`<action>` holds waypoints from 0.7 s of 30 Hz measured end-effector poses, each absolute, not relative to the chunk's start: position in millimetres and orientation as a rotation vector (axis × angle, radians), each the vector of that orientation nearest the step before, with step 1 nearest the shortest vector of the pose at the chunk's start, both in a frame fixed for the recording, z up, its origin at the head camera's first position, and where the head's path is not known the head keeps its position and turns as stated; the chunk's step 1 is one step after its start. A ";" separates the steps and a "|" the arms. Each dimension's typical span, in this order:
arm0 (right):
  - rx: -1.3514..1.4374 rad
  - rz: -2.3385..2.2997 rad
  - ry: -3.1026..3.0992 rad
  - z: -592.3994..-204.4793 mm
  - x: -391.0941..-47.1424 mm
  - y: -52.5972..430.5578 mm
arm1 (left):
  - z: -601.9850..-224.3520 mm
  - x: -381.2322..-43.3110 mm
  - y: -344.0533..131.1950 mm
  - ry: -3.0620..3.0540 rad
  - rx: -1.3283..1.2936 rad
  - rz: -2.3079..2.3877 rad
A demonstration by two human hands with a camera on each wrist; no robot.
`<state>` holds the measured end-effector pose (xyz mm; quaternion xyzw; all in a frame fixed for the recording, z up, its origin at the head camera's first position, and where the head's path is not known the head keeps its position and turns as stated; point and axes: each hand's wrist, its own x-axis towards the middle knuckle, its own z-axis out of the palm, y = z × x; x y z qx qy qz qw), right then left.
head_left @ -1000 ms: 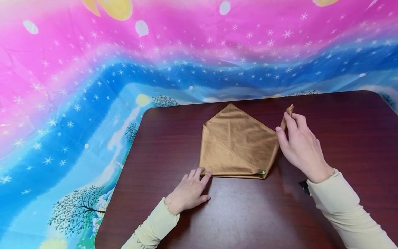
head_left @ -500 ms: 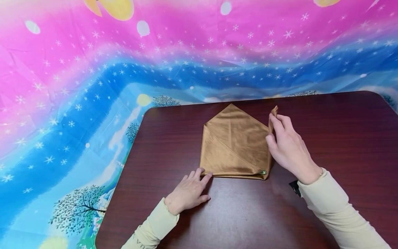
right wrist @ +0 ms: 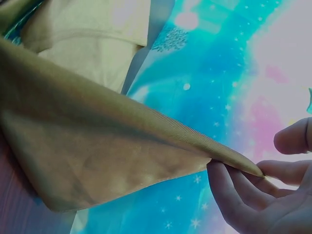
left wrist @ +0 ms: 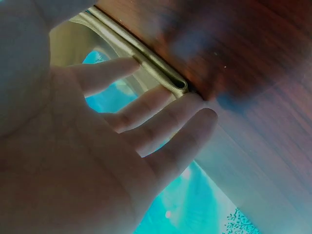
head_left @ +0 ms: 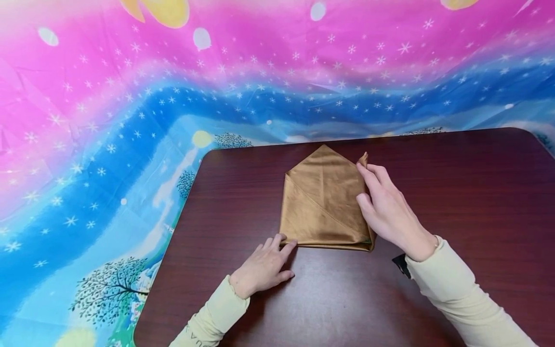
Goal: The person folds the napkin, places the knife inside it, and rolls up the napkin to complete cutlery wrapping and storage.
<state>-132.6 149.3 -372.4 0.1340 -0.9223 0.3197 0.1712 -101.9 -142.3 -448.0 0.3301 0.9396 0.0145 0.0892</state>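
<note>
1 L hand (head_left: pixel 262 270) rests, fingers out, on cloth (head_left: pixel 321 207), R hand (head_left: pixel 392 212) grips raised flap (right wrist: pixel 107 161); prob. mid-fold, likely needs laying flat next.

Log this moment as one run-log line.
cloth: golden-brown, folded, on dark table | left hand: fingers on cloth's near-left corner | right hand: fingers hold right flap raised
</note>
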 end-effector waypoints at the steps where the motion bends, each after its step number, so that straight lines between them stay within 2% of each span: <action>1: 0.389 0.911 -2.618 -372.3 -132.4 147.6 | -448.5 -102.1 -142.6 2.793 0.979 0.056; 21: 0.556 0.938 -2.619 -379.8 -127.5 124.1 | -453.8 -107.6 -154.8 2.834 0.903 0.250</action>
